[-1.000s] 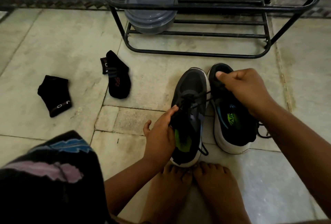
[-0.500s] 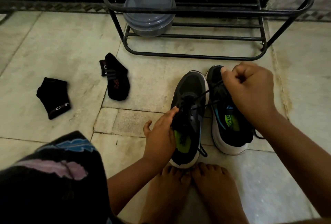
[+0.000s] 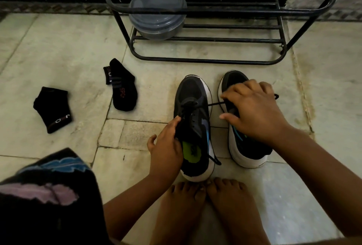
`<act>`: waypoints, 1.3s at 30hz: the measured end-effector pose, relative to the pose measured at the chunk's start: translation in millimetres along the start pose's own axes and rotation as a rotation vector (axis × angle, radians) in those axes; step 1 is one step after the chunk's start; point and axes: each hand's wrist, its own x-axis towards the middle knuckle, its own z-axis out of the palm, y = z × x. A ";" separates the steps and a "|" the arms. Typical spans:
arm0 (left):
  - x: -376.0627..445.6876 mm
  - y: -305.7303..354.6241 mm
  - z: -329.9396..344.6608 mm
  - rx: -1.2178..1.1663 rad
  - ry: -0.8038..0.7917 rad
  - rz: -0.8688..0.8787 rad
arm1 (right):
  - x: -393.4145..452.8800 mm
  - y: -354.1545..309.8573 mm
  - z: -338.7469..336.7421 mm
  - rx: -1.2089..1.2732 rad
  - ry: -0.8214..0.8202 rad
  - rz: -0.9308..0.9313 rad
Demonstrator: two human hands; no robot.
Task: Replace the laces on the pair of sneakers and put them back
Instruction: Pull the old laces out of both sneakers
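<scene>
1. The right hand (image 3: 254,111) pinches a black lace (image 3: 215,104); the left hand (image 3: 166,146) grips the left sneaker (image 3: 194,119).
2. That sneaker stands just beside its pair (image 3: 244,150), near the shoe rack (image 3: 205,60).
3. Unlacing looks underway; next, pull the lace free.

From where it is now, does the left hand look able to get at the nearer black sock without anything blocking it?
Probably yes. Bare floor lies between the left hand and the sock, but the hand grips the left sneaker and must let go first.
</scene>
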 end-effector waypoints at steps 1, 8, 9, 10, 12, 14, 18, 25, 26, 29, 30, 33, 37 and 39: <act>0.5 1.8 0.5 0.002 -0.005 0.004 | -0.9 -6.4 -1.2 0.044 0.009 -0.029; 21.2 11.2 0.6 0.129 -0.166 0.005 | -15.8 -53.8 28.3 0.060 -0.365 -0.029; 24.6 10.3 1.6 0.143 -0.196 0.020 | -16.7 -53.4 33.5 0.052 -0.377 -0.017; 26.9 9.0 2.8 0.112 -0.217 0.034 | -18.3 -52.2 38.1 0.052 -0.380 -0.007; 29.9 7.1 3.3 -0.032 -0.206 0.015 | -20.3 -51.4 42.3 0.048 -0.372 0.002; 32.6 6.8 3.1 -0.113 -0.172 -0.011 | -20.5 -52.6 41.4 0.056 -0.375 0.005; 41.1 7.9 -0.6 -0.117 -0.181 -0.001 | -16.2 -54.6 38.9 0.051 -0.449 -0.046; 54.3 12.6 -15.1 -0.137 -0.337 -0.041 | -17.4 -50.6 37.3 0.074 -0.433 -0.110; 53.9 11.5 -15.2 -0.148 -0.340 -0.042 | -18.4 -48.8 37.2 0.088 -0.436 -0.113; 52.1 8.2 -14.7 -0.175 -0.333 -0.040 | -19.4 -45.8 36.4 0.104 -0.418 -0.108; 51.6 8.1 -14.5 -0.181 -0.326 -0.036 | -19.0 -46.2 35.5 0.106 -0.403 -0.092; 51.0 6.4 -13.5 -0.186 -0.290 -0.021 | -15.8 -52.6 33.2 0.119 -0.364 -0.034; 53.5 1.8 -15.2 -0.196 -0.243 0.007 | -14.9 -59.2 37.6 0.139 -0.358 -0.048; 55.0 1.7 -17.2 -0.215 -0.230 0.006 | -17.0 -58.9 41.9 0.220 -0.345 -0.039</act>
